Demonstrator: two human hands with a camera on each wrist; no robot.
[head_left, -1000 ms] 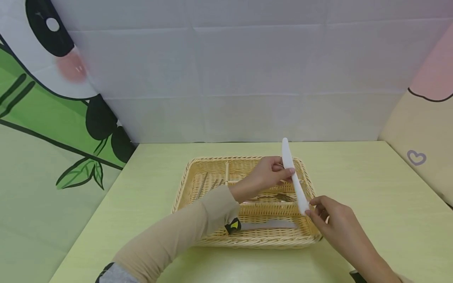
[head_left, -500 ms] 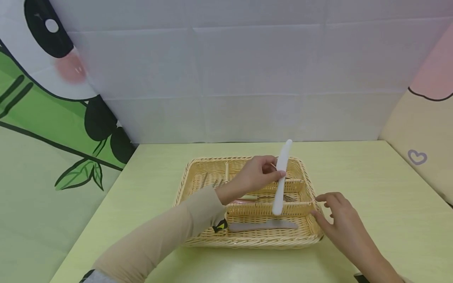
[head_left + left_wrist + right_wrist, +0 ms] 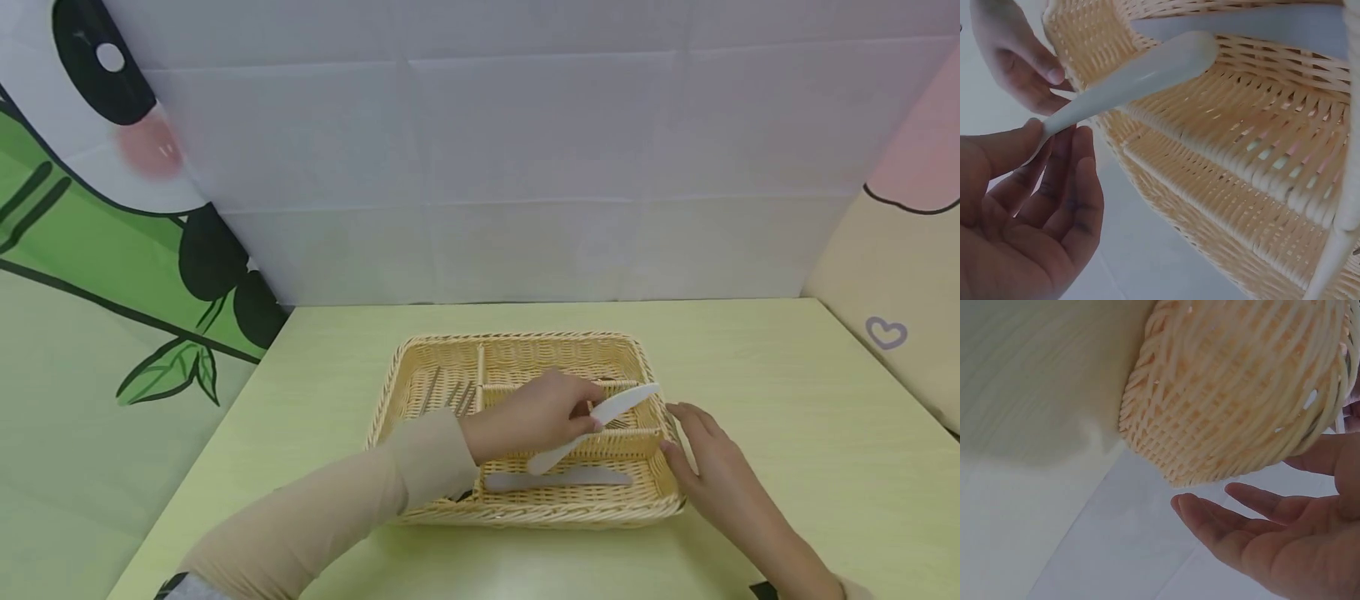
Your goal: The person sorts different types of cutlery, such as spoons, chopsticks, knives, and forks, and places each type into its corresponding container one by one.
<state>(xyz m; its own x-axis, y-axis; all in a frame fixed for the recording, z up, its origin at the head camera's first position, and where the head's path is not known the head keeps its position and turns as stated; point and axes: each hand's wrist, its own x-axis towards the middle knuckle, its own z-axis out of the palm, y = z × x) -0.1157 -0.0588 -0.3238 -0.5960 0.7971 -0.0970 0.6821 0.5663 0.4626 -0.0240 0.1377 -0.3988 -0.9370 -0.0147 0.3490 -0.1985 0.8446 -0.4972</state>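
Observation:
My left hand (image 3: pixel 534 421) pinches a white plastic knife (image 3: pixel 626 402) between thumb and fingers, slantwise above the front right compartment of a wicker basket (image 3: pixel 525 518). In the left wrist view the knife's rounded handle end (image 3: pixel 1172 56) points over the weave, away from the hand. A second pale knife (image 3: pixel 562 478) lies along that front compartment. At the basket's right side, my right hand (image 3: pixel 720 475) rests with fingers extended near the rim. The right wrist view has its fingers (image 3: pixel 1210 526) just apart from the wicker wall (image 3: pixel 1235 406), while the thumb reaches the rim.
Woven dividers (image 3: pixel 622 443) split the basket into compartments. Several thin metal utensils (image 3: pixel 463 398) lie in the left one; the left forearm covers part of it. The basket stands on a pale wooden table (image 3: pixel 757 383) before a white backdrop (image 3: pixel 540 167).
The right hand has let go of the knife and moved to the basket's right rim. My left hand has lowered the knife towards the front compartment and turned it from near upright to slanting.

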